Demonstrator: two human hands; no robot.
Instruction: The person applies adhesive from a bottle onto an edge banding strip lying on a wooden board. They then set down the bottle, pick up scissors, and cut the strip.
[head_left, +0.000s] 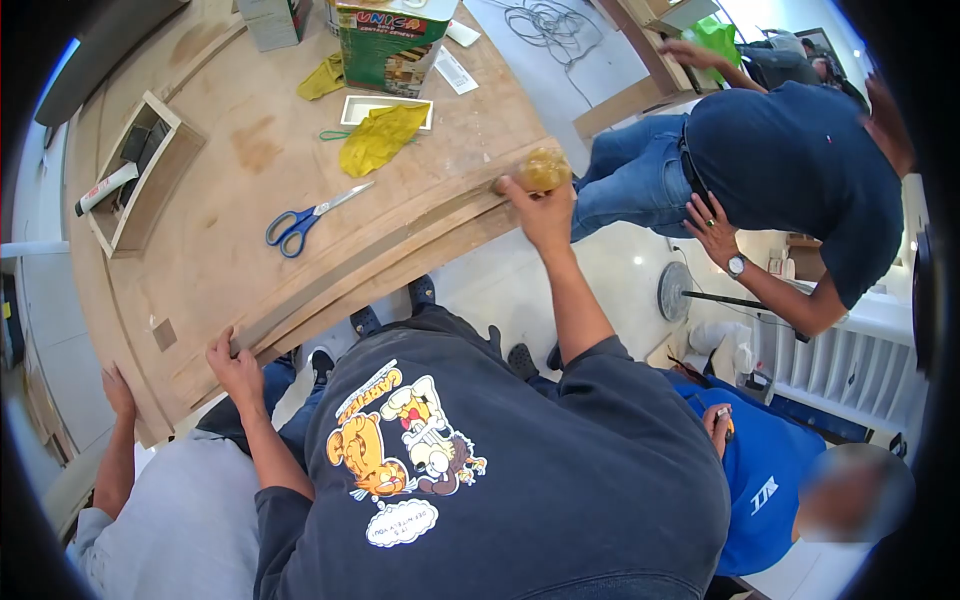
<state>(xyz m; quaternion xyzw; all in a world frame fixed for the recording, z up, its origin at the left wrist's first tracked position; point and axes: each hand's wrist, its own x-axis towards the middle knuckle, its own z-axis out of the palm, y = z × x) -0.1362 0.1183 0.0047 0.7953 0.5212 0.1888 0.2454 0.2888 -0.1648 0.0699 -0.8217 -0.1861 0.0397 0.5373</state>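
Observation:
My left hand (236, 370) is at the near edge of the wooden board, its fingers curled on the long curved strip (340, 278) that runs along that edge. At the right end of the same edge, my right hand (543, 212) is closed on a yellowish translucent lump (545, 170), with a fingertip by the strip's end. Blue-handled scissors (292, 232) lie with blades apart on the board (230, 215). Beyond them, a yellow cloth or glove (380, 138) partly covers a white tray (360, 108).
A green contact cement can (392, 50) stands at the back. A wooden box (160, 185) with a tube (106, 190) sits at left. A co-worker's hand (119, 392) touches the left corner. A person in dark blue (790, 170) stands right; another in blue (765, 470) is lower right.

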